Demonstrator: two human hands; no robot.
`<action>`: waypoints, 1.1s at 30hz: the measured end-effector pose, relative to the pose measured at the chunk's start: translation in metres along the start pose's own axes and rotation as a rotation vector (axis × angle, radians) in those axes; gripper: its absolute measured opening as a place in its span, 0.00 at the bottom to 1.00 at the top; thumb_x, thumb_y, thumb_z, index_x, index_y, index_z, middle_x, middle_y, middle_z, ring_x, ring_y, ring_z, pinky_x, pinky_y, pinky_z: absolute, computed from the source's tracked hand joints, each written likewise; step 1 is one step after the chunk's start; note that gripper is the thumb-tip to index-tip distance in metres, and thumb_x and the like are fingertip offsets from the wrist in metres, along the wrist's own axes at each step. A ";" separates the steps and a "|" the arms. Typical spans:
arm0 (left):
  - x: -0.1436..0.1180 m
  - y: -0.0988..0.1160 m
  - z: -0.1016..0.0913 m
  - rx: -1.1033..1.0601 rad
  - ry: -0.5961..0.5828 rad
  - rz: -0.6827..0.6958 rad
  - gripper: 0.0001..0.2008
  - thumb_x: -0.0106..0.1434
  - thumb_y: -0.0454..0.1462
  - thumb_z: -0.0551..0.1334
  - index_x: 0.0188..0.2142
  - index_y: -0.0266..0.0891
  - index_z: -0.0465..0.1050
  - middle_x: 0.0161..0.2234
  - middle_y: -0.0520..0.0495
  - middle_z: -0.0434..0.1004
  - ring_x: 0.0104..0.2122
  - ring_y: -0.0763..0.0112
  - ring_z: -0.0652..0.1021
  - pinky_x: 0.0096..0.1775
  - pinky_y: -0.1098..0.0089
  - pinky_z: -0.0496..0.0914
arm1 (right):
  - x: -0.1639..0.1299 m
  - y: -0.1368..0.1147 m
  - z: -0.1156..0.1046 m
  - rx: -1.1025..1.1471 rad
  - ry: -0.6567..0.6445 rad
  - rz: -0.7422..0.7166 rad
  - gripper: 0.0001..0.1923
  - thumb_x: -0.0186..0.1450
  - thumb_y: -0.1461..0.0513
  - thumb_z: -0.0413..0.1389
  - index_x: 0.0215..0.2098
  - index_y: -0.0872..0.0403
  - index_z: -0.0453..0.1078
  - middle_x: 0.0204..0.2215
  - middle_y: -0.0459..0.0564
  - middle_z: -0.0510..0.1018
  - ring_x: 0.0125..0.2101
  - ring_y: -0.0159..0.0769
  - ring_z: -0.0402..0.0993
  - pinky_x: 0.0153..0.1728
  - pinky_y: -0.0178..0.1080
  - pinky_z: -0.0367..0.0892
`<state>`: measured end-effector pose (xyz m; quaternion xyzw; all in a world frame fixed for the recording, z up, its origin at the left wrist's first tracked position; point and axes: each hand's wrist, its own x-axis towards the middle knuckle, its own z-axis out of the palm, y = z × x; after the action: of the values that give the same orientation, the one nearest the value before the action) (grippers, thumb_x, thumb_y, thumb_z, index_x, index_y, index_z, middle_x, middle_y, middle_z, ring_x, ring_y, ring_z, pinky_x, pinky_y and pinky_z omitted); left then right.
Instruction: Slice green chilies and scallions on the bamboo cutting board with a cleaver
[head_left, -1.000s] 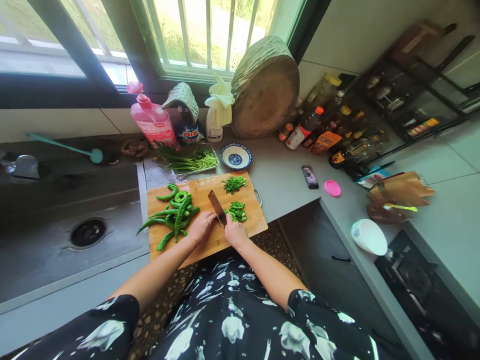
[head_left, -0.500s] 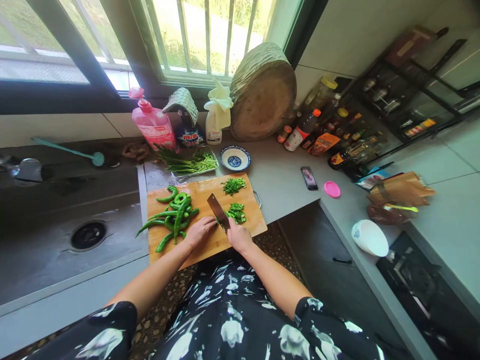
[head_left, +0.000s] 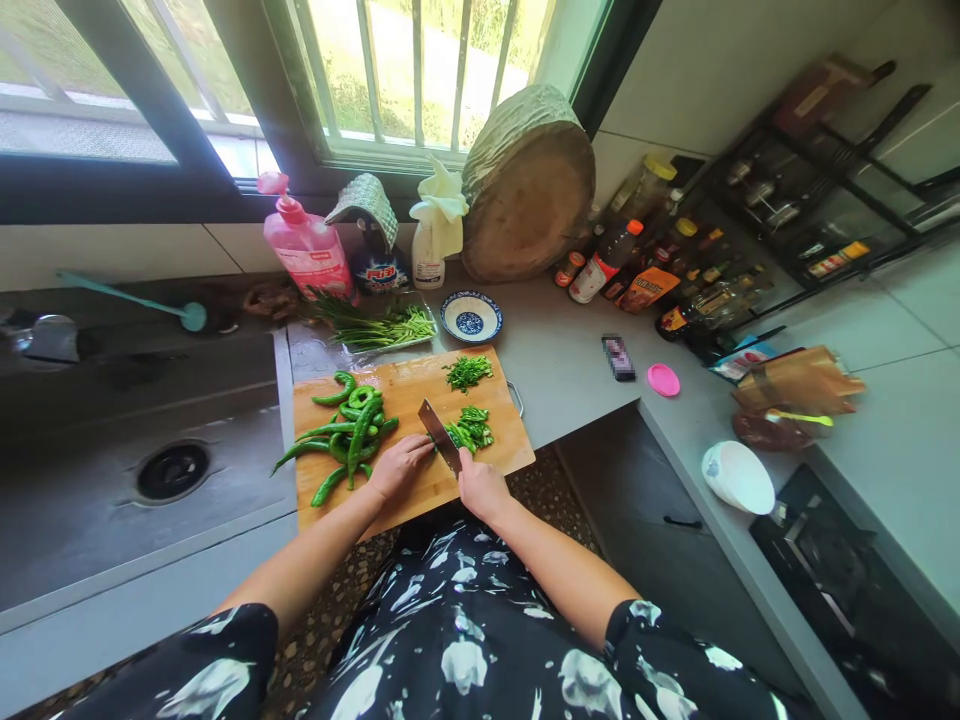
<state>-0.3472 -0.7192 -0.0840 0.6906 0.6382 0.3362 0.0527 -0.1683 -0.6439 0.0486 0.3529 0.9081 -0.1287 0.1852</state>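
Observation:
On the wooden cutting board (head_left: 409,390) my right hand (head_left: 481,484) is closed around the handle of a cleaver (head_left: 439,437), its blade pointing away from me and to the left. Just left of the blade, my left hand (head_left: 401,466) presses down with closed fingers on a green pepper, of which only a small end shows by the fingertips. Cut green pepper pieces (head_left: 472,430) lie right of the blade. Farther back is a small heap of chopped greens (head_left: 469,372). Whole green peppers (head_left: 356,430) are piled on the board's left side.
The sink (head_left: 97,430) lies to the left. Behind the board are a tray of long green stalks (head_left: 390,328), a blue-patterned dish (head_left: 471,316) and a pink pump bottle (head_left: 307,245). A phone (head_left: 619,357), pink lid (head_left: 664,380) and white bowl (head_left: 739,477) sit right.
My right hand and the cleaver have shifted slightly right and toward me, away from the left fingertips. My left hand stays nearly in place.

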 end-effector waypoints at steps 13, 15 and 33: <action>-0.002 -0.002 0.000 -0.057 0.035 0.004 0.15 0.66 0.37 0.48 0.41 0.41 0.74 0.40 0.46 0.75 0.42 0.70 0.74 0.45 0.66 0.72 | 0.028 -0.010 0.001 0.026 0.005 -0.050 0.24 0.64 0.64 0.45 0.58 0.60 0.48 0.32 0.58 0.77 0.34 0.44 0.76 0.33 0.40 0.68; -0.002 -0.002 0.000 -0.058 0.030 0.007 0.15 0.66 0.37 0.48 0.41 0.41 0.74 0.41 0.46 0.75 0.42 0.70 0.74 0.45 0.66 0.72 | 0.033 -0.012 0.003 0.039 0.018 -0.043 0.25 0.64 0.64 0.44 0.59 0.60 0.47 0.32 0.58 0.77 0.35 0.44 0.76 0.34 0.40 0.68; 0.007 0.023 -0.030 0.027 0.131 -0.250 0.15 0.65 0.41 0.51 0.36 0.39 0.75 0.37 0.45 0.77 0.37 0.70 0.76 0.42 0.69 0.72 | -0.001 0.016 -0.019 0.136 0.084 0.095 0.22 0.65 0.61 0.44 0.57 0.58 0.54 0.31 0.56 0.77 0.33 0.41 0.75 0.34 0.37 0.66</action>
<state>-0.3440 -0.7273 -0.0471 0.5829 0.7257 0.3628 0.0433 -0.1611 -0.6264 0.0644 0.4123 0.8866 -0.1660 0.1283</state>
